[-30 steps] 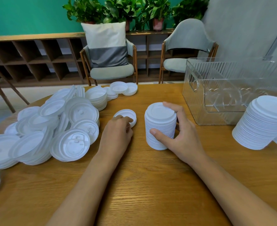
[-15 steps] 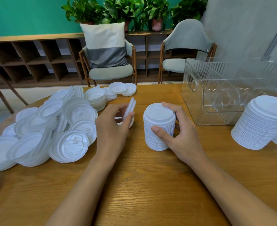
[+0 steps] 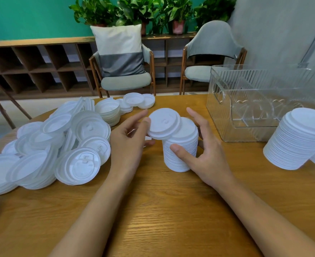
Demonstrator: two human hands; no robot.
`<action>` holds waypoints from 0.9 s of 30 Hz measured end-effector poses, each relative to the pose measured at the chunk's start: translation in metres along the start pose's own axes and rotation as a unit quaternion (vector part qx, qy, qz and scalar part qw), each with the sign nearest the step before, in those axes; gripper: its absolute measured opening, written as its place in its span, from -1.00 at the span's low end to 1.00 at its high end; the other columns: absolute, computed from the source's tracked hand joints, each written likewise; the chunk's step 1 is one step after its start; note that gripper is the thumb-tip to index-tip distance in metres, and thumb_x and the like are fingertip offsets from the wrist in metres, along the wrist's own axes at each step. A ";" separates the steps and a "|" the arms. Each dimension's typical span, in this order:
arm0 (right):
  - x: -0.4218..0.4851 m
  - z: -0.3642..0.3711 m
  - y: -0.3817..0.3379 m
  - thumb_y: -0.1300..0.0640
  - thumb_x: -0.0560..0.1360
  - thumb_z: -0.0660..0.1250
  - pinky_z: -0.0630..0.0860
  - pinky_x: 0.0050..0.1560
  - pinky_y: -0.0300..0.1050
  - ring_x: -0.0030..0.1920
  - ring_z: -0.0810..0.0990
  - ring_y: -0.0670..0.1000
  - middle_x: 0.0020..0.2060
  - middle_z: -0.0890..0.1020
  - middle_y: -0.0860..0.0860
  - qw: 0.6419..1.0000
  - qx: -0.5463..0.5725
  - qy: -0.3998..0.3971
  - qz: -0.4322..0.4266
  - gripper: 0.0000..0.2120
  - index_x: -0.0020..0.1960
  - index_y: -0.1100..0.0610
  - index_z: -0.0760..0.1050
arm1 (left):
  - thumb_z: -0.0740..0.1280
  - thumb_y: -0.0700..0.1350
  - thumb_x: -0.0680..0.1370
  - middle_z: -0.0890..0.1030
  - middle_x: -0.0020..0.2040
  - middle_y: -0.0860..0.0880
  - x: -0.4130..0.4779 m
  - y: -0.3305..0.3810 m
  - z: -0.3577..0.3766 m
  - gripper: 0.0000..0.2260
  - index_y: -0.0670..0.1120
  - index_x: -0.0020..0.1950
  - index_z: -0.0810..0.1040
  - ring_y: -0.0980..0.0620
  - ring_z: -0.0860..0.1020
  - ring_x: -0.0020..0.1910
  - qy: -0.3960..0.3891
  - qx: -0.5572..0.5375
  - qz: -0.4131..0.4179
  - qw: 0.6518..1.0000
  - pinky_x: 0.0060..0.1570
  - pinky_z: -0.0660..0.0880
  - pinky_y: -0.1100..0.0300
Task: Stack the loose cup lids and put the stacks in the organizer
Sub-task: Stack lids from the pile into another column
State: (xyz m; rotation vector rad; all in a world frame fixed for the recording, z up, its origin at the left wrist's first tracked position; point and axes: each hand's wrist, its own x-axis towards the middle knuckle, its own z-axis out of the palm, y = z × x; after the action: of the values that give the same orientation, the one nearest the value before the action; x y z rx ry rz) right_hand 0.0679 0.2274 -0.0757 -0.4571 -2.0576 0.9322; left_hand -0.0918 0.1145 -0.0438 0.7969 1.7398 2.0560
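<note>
left hand (image 3: 130, 143) pinches one lid (image 3: 163, 123) over centre stack (image 3: 180, 151) | right hand (image 3: 206, 156) loosely cups that stack | loose lids (image 3: 60, 141) at left remain (many); organizer (image 3: 245, 108) upper right holds none yet

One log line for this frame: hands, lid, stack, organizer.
left hand: pinches lid, tilted over stack, not yet seated | right hand: cups stack, thumb on its front | organizer: on table, right of stack

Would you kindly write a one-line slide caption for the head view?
Left hand holds a lid tilted over the stack that the right hand steadies, near the clear organizer.
</note>
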 end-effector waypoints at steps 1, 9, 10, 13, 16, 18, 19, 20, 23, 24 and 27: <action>0.000 0.000 0.000 -0.29 0.46 0.44 0.41 0.31 -0.42 0.44 0.36 -0.34 0.40 0.33 -0.53 1.000 -0.003 -0.003 -0.005 -0.23 0.57 -0.35 0.16 | 0.39 -0.12 0.66 0.71 0.00 -0.07 -0.001 -0.001 0.001 -0.79 0.03 0.27 0.70 0.08 0.69 -0.06 -0.018 0.014 0.015 1.000 -0.16 0.68 0.14; -0.001 0.002 0.002 -0.23 0.50 0.45 0.52 0.31 -0.14 0.39 0.47 -0.16 0.37 0.49 -0.21 1.000 -0.010 -0.004 -0.028 -0.33 0.54 -0.20 0.31 | 0.34 0.19 0.56 0.67 0.17 0.08 -0.005 -0.005 0.001 -0.63 0.17 0.34 0.63 0.15 0.60 0.18 -0.146 0.126 0.070 0.979 0.22 0.58 -0.05; -0.001 0.002 0.002 -0.23 0.50 0.45 0.51 0.31 -0.16 0.39 0.47 -0.17 0.37 0.48 -0.22 0.999 -0.013 -0.006 -0.030 -0.33 0.55 -0.20 0.31 | 0.34 0.19 0.53 0.63 0.29 0.12 -0.004 -0.005 -0.002 -0.54 0.16 0.42 0.58 0.16 0.55 0.32 -0.185 0.110 0.061 0.975 0.32 0.53 -0.01; -0.003 0.003 0.002 -0.21 0.50 0.45 0.53 0.31 -0.12 0.39 0.47 -0.17 0.37 0.47 -0.22 0.999 -0.011 -0.009 -0.038 -0.32 0.55 -0.18 0.30 | 0.39 0.04 0.50 0.59 0.42 0.08 -0.002 -0.003 -0.006 -0.41 0.06 0.55 0.45 0.09 0.49 0.46 -0.267 0.043 0.054 0.961 0.41 0.46 -0.02; -0.003 0.004 0.003 -0.21 0.49 0.48 0.55 0.35 0.03 0.44 0.46 -0.14 0.43 0.44 -0.27 1.000 0.008 -0.006 -0.029 -0.25 0.59 -0.20 0.24 | 0.53 -0.05 0.50 0.64 0.32 0.09 -0.002 -0.001 -0.006 -0.40 0.03 0.53 0.48 0.09 0.56 0.38 -0.235 0.037 0.074 0.969 0.29 0.54 0.13; -0.003 0.004 0.002 -0.21 0.48 0.50 0.54 0.36 0.04 0.45 0.45 -0.14 0.46 0.42 -0.29 1.000 0.014 -0.008 -0.025 -0.20 0.61 -0.22 0.20 | 0.58 0.10 0.45 0.64 0.24 0.14 -0.004 -0.001 -0.003 -0.39 0.12 0.47 0.53 0.14 0.58 0.29 -0.188 0.091 0.096 0.973 0.19 0.57 0.22; -0.004 0.004 0.002 -0.21 0.48 0.50 0.54 0.36 0.03 0.45 0.45 -0.14 0.45 0.43 -0.29 1.000 0.013 -0.009 -0.025 -0.20 0.61 -0.21 0.21 | 0.57 0.21 0.41 0.62 0.21 0.16 -0.007 -0.002 0.000 -0.40 0.16 0.42 0.56 0.15 0.58 0.27 -0.167 0.122 0.110 0.972 0.16 0.57 0.23; -0.004 0.004 0.001 -0.21 0.48 0.49 0.54 0.35 0.02 0.44 0.45 -0.15 0.43 0.44 -0.27 1.000 0.009 -0.009 -0.026 -0.22 0.61 -0.20 0.24 | 0.54 0.28 0.38 0.60 0.19 0.17 -0.009 -0.003 0.002 -0.43 0.19 0.36 0.59 0.17 0.57 0.25 -0.151 0.146 0.122 0.970 0.13 0.56 0.25; -0.003 0.005 0.001 -0.22 0.48 0.48 0.55 0.33 -0.03 0.41 0.47 -0.18 0.38 0.48 -0.25 1.000 0.006 -0.007 -0.022 -0.27 0.58 -0.17 0.30 | 0.46 0.36 0.36 0.57 0.21 0.22 -0.013 -0.004 0.006 -0.49 0.26 0.27 0.60 0.22 0.54 0.26 -0.140 0.171 0.126 0.967 0.13 0.50 0.28; -0.003 0.005 0.001 -0.23 0.48 0.48 0.54 0.34 -0.02 0.41 0.46 -0.18 0.38 0.48 -0.26 1.000 0.006 -0.007 -0.020 -0.28 0.57 -0.18 0.30 | 0.45 0.36 0.38 0.56 0.26 0.23 -0.011 -0.003 0.005 -0.47 0.25 0.31 0.58 0.23 0.52 0.30 -0.163 0.164 0.115 0.966 0.18 0.50 0.25; -0.004 0.005 0.001 -0.22 0.48 0.48 0.53 0.36 0.04 0.43 0.44 -0.18 0.39 0.46 -0.28 1.000 0.009 -0.011 -0.014 -0.28 0.57 -0.21 0.30 | 0.48 0.15 0.48 0.57 0.38 0.20 -0.007 0.001 -0.004 -0.43 0.13 0.49 0.50 0.19 0.49 0.43 -0.258 0.100 0.067 0.959 0.36 0.52 0.12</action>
State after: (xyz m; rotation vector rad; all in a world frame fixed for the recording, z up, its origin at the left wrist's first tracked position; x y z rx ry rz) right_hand 0.0663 0.2240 -0.0804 -0.4102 -2.0678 0.9425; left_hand -0.0887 0.1075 -0.0442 1.4012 1.6325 1.5605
